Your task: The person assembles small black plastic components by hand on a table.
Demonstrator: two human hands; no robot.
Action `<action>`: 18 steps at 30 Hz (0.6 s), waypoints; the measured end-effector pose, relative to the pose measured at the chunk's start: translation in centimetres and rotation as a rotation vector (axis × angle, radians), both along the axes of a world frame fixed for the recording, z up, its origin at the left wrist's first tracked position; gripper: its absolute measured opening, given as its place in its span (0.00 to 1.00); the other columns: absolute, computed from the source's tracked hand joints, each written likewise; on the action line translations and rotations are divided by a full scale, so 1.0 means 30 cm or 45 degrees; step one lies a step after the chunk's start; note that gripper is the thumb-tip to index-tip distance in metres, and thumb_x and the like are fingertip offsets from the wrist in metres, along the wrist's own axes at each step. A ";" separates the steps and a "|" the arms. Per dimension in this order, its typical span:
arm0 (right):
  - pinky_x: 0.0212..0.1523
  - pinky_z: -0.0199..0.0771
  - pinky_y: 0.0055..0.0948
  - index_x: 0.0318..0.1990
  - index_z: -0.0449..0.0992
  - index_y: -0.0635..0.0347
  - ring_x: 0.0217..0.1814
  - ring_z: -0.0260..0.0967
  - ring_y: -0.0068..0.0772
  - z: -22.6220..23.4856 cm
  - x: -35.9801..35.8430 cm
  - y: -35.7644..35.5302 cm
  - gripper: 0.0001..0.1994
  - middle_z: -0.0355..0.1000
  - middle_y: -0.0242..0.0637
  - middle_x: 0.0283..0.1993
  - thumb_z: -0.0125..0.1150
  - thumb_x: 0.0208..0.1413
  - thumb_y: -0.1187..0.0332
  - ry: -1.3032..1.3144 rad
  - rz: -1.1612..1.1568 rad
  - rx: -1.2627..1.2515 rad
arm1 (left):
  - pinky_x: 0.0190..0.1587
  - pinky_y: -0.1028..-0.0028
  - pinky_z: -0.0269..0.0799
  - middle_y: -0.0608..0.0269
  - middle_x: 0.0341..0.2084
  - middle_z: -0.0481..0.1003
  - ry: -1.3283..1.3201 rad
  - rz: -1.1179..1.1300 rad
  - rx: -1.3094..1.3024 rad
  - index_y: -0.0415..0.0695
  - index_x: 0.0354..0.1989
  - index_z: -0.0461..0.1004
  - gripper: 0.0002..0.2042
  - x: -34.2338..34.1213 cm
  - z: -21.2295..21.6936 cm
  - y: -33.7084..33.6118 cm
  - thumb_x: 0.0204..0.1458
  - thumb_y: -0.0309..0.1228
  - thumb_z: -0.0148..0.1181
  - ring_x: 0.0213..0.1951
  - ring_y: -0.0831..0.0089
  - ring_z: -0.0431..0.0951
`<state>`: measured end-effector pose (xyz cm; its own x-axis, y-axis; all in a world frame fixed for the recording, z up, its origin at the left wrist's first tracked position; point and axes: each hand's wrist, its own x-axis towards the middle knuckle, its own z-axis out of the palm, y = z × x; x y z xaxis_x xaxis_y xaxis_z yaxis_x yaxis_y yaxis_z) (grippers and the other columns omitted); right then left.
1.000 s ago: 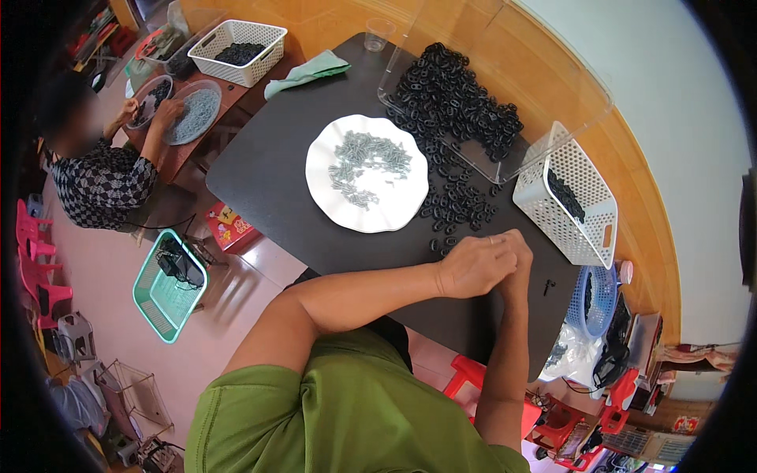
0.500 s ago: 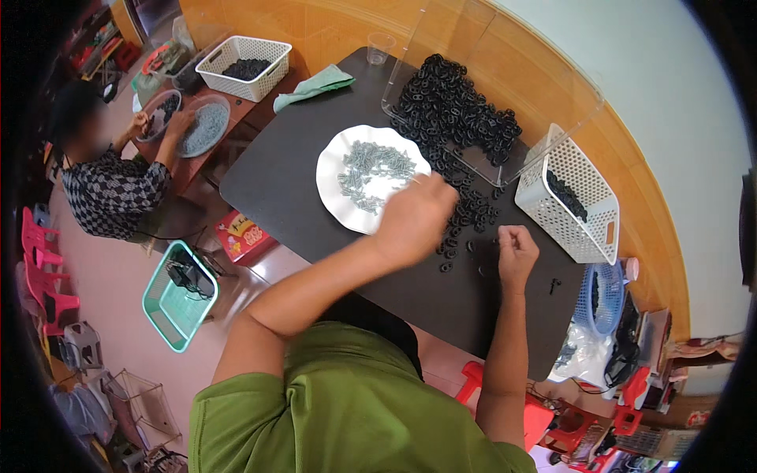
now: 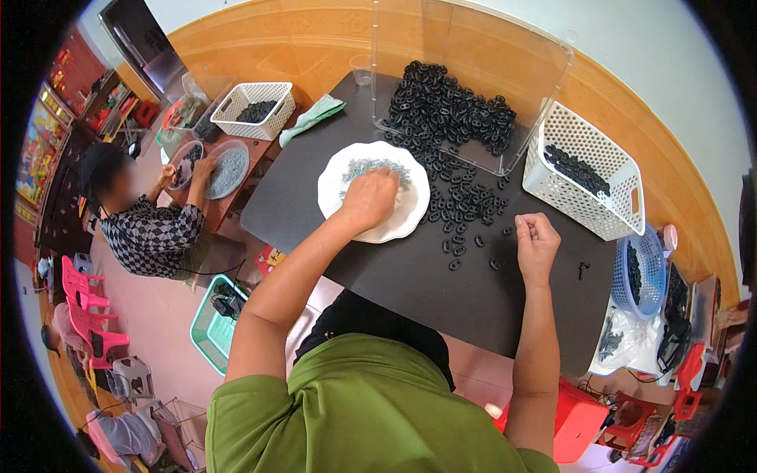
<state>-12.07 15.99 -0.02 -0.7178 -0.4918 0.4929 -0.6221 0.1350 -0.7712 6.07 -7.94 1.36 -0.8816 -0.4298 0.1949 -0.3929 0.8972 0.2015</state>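
My left hand (image 3: 371, 199) is over the scalloped white plate (image 3: 327, 175), its fingertips bent down into a heap of small silvery screw-like pieces (image 3: 361, 166). Its fingers are drawn together, and what they pinch is hidden. At the right, my right hand (image 3: 538, 240) is raised above the dark table (image 3: 378, 284) with thumb and fingers pressed together. Whatever it holds is too small or covered to make out. Between the hands lie scattered black oval pieces with holes (image 3: 465, 201), spreading from a large pile (image 3: 449, 110) by a clear plastic box (image 3: 564, 61).
A white perforated basket (image 3: 627, 201) of black pieces stands at the right edge, above a blue basket (image 3: 648, 276). A green cloth (image 3: 314, 118) and clear cup (image 3: 362, 72) lie at the far left. Another person (image 3: 150, 225) works at a side table; a green crate (image 3: 211, 339) sits below.
My left hand has moved from the plate's right edge onto the small silvery pieces. My right hand stays pinched near the black pieces. The whole view has shifted.
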 end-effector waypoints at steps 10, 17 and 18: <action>0.21 0.58 0.22 0.24 0.69 0.65 0.18 0.58 0.22 0.020 0.030 -0.007 0.05 0.62 0.34 0.19 0.59 0.46 0.78 0.113 0.033 -0.024 | 0.37 0.57 0.64 0.42 0.27 0.72 0.090 0.096 0.564 0.35 0.33 0.65 0.08 0.064 0.077 -0.018 0.53 0.28 0.43 0.35 0.48 0.72; 0.20 0.59 0.25 0.24 0.69 0.65 0.18 0.59 0.28 0.043 0.056 -0.019 0.04 0.62 0.36 0.20 0.58 0.45 0.78 0.220 0.019 -0.006 | 0.35 0.63 0.65 0.48 0.24 0.72 0.253 0.045 0.734 0.36 0.32 0.66 0.08 0.084 0.017 -0.061 0.53 0.29 0.45 0.31 0.55 0.72; 0.20 0.59 0.25 0.24 0.69 0.65 0.18 0.59 0.28 0.049 0.068 -0.024 0.04 0.62 0.36 0.20 0.58 0.45 0.78 0.232 0.021 -0.001 | 0.34 0.65 0.65 0.51 0.23 0.71 0.273 0.031 0.811 0.36 0.31 0.66 0.08 0.090 0.015 -0.066 0.53 0.29 0.45 0.29 0.59 0.72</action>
